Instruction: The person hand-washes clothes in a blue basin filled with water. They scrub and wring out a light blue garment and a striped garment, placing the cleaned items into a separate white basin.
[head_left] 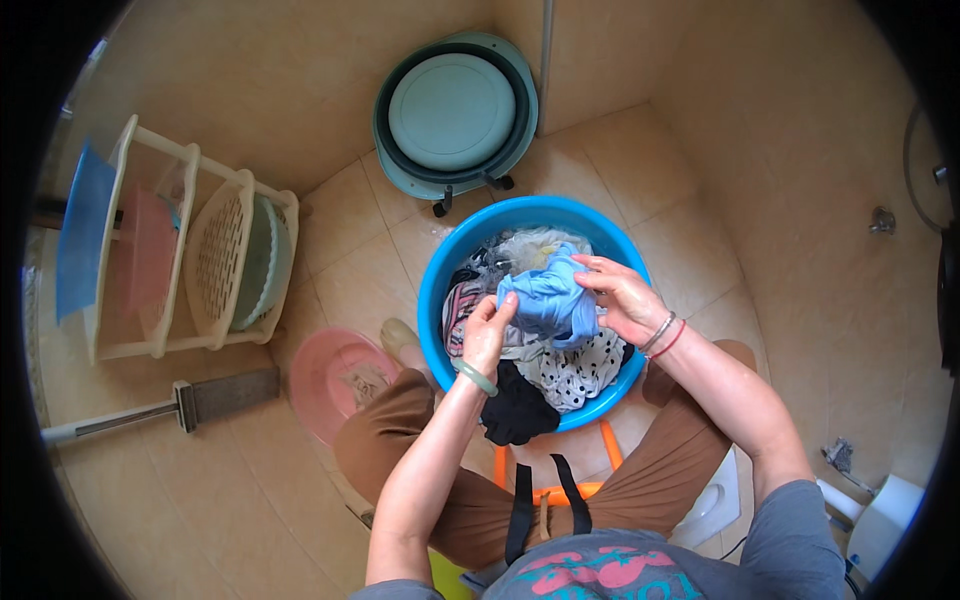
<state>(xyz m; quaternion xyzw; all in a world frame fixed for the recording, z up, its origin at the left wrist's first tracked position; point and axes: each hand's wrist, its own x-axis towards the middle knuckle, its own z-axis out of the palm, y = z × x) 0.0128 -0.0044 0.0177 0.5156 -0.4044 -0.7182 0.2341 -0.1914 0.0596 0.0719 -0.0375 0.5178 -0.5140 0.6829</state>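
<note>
Left hand: the left hand [487, 328] pinches the left edge of a light blue, soft, crumpled cloth [550, 300], thumb and fingers closed on it.
Right hand: the right hand [630, 305] has its fingers a bit spread at the cloth's upper right edge, touching it; I cannot tell how tightly it grips.
Blue cloth: up between both hands, over the big round bright blue plastic tub [432, 345].
In the tub: a white cloth with black dots [578, 375], a plain black cloth [520, 405] near the front, and a pink, grey and black striped cloth [462, 312] on the left.
Wrists: a pale green round bangle [474, 377] on the left, a thin silver bangle [657, 333] on the right.
By the left foot: a round pink plastic basin [320, 385].
</note>
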